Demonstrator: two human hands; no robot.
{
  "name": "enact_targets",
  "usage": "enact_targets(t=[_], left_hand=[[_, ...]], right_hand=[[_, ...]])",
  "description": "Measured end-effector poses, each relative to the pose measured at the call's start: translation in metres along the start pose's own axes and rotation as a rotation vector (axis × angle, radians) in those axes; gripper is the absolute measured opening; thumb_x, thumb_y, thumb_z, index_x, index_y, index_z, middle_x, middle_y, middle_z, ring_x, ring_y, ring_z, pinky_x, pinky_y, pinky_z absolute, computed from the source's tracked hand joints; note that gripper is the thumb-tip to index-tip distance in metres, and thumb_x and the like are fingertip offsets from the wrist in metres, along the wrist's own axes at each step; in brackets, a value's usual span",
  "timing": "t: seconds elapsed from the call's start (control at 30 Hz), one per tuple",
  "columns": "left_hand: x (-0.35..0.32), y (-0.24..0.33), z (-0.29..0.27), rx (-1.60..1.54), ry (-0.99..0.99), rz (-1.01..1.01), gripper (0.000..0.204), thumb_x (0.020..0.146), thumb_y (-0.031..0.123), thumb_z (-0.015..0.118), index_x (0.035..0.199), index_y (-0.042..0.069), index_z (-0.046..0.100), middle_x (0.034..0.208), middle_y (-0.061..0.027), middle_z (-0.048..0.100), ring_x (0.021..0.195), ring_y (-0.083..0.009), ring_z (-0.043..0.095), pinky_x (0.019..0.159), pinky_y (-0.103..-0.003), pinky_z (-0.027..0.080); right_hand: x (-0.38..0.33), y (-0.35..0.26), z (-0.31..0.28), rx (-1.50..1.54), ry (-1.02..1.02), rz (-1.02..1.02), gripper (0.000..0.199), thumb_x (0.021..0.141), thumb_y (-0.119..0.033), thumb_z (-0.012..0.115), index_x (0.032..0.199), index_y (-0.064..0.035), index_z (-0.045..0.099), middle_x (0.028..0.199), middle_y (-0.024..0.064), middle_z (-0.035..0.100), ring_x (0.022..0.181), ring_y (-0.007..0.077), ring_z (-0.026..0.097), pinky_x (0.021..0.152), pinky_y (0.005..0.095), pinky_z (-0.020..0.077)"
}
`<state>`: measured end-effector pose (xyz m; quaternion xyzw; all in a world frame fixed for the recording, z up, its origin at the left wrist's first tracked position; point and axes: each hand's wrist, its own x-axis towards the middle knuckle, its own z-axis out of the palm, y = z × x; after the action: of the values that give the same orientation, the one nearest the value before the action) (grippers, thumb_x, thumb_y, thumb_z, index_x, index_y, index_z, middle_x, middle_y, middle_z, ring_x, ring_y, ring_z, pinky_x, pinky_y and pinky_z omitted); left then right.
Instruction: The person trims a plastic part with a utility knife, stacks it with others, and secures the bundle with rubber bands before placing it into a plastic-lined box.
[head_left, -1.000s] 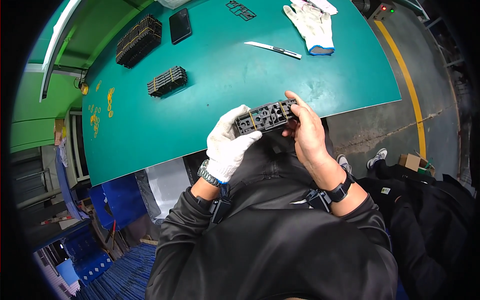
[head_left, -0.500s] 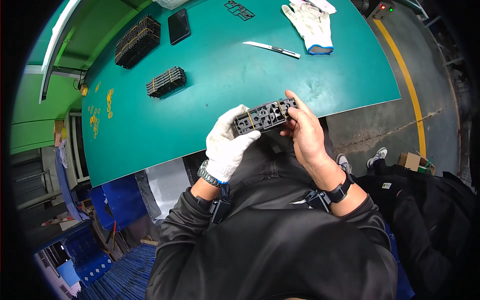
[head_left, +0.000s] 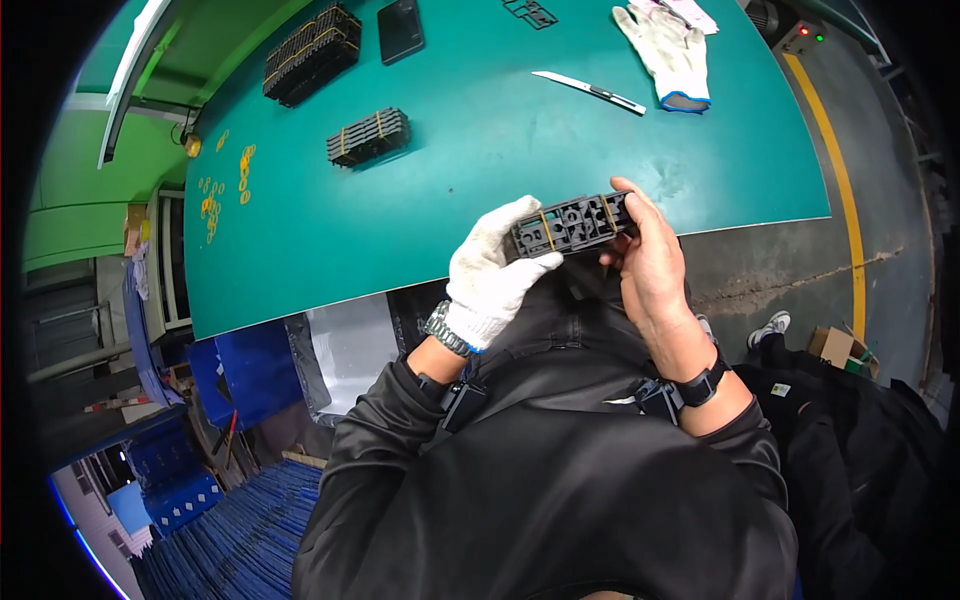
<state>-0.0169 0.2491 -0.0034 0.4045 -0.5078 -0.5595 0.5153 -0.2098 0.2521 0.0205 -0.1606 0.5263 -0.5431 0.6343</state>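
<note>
A bundle of black plastic parts point(head_left: 573, 228), bound near each end by a yellow rubber band, is held between my two hands above the table's front edge. My left hand point(head_left: 496, 278), in a white knit glove, grips its left end with the thumb along the near side. Bare, my right hand point(head_left: 650, 250) wraps the right end, its fingers partly hidden behind the bundle. On the green table point(head_left: 480, 140) lies a similar banded stack of black parts point(head_left: 368, 138), and a larger banded stack point(head_left: 312, 55) sits farther back.
Loose yellow rubber bands point(head_left: 210, 205) lie at the table's left. Toward the back are a black phone point(head_left: 401, 31), a utility knife point(head_left: 590, 92) with its blade out, an empty white glove point(head_left: 668, 60) and a flat black part point(head_left: 530, 13). A control box with lights point(head_left: 805, 36) stands at back right.
The whole view has shifted, so the table's things appear farther right and slightly higher. Both hands still hold the bundle; my right fingers have changed their placement on its right end.
</note>
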Motion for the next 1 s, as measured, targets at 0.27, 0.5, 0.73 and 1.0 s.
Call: enact_targets(t=[0.27,0.5,0.73,1.0], left_hand=[[0.0,0.009,0.0,0.058,0.035,-0.082,0.067,0.075,-0.011,0.082,0.137,-0.002,0.056,0.133,-0.0132,0.063,0.124,-0.0227,0.06,0.108,-0.036,0.049],[0.003,0.01,-0.002,0.052,0.058,-0.091,0.066,0.078,-0.009,0.081,0.138,-0.002,0.054,0.132,-0.0137,0.062,0.122,-0.0216,0.061,0.107,-0.035,0.05],[0.01,0.017,-0.01,-0.094,0.066,-0.169,0.057,0.095,0.008,0.071,0.145,-0.003,0.047,0.13,-0.0154,0.062,0.108,-0.022,0.067,0.095,-0.036,0.057],[0.016,0.016,-0.014,-0.344,0.039,-0.267,0.052,0.104,0.019,0.059,0.148,-0.005,0.042,0.122,-0.0168,0.063,0.086,-0.0211,0.071,0.077,-0.037,0.062]], right_hand=[[0.0,0.002,0.001,-0.044,-0.019,-0.011,0.042,0.106,-0.028,0.048,0.143,-0.0094,0.059,0.102,-0.0014,0.064,0.082,0.0088,0.057,0.066,0.0267,0.0441],[0.0,0.005,-0.002,0.001,-0.145,-0.034,0.053,0.103,-0.022,0.052,0.153,-0.0068,0.043,0.103,0.0013,0.064,0.085,0.0093,0.057,0.068,0.0267,0.0455],[-0.001,0.009,0.001,-0.015,-0.196,-0.138,0.06,0.098,-0.021,0.068,0.149,-0.002,0.043,0.103,0.0035,0.065,0.075,0.0094,0.062,0.061,0.0246,0.0489],[0.004,0.007,-0.003,-0.007,-0.169,0.033,0.04,0.1,-0.039,0.069,0.118,-0.004,0.06,0.093,0.0047,0.067,0.063,0.0114,0.062,0.048,0.022,0.0443]])
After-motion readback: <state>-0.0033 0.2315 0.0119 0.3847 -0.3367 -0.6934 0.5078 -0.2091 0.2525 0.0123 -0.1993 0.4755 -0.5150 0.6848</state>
